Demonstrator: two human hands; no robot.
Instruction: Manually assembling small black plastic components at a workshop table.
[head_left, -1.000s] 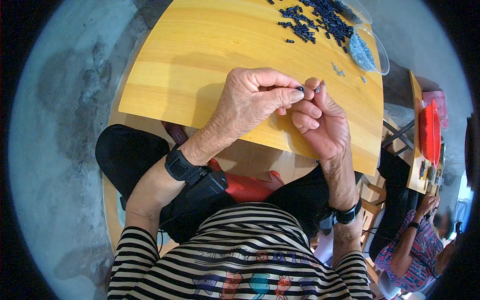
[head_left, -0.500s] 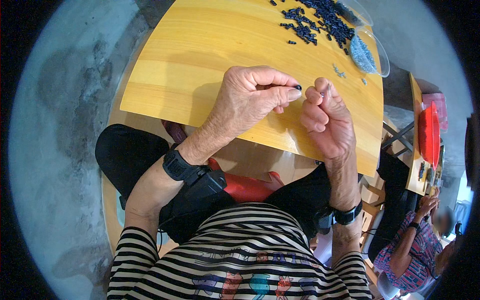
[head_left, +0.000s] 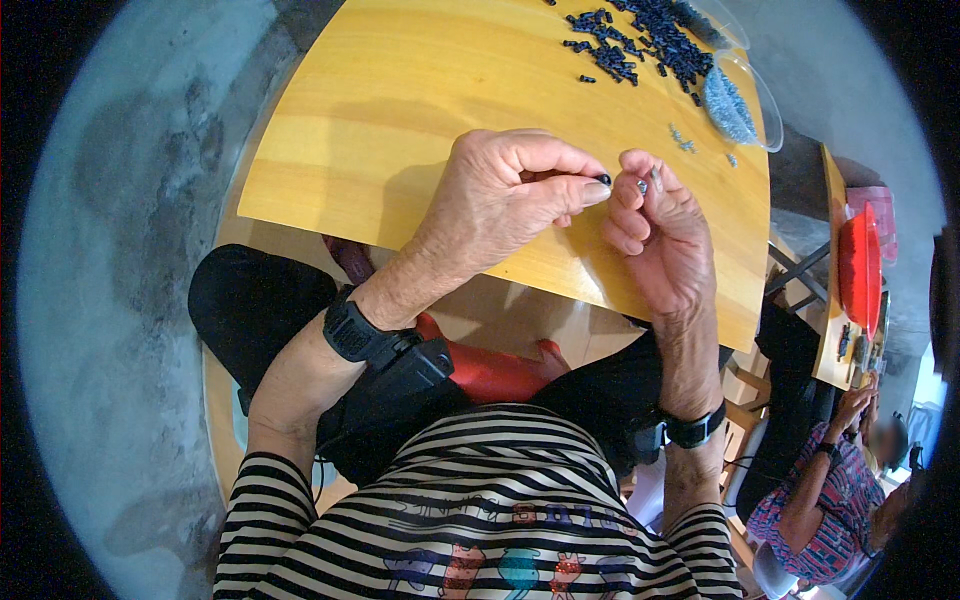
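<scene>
Left hand (head_left: 500,185) pinched a black part (head_left: 604,180), right hand (head_left: 668,235), at its three o'clock, pinched a silver part (head_left: 642,187), lettering (head_left: 525,513) marked shirt (head_left: 490,450) at six o'clock

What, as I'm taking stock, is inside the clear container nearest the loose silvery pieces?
The clear container holds a heap of small silvery-blue pieces. Whatever lies beneath the top layer is covered and cannot be seen.
</scene>
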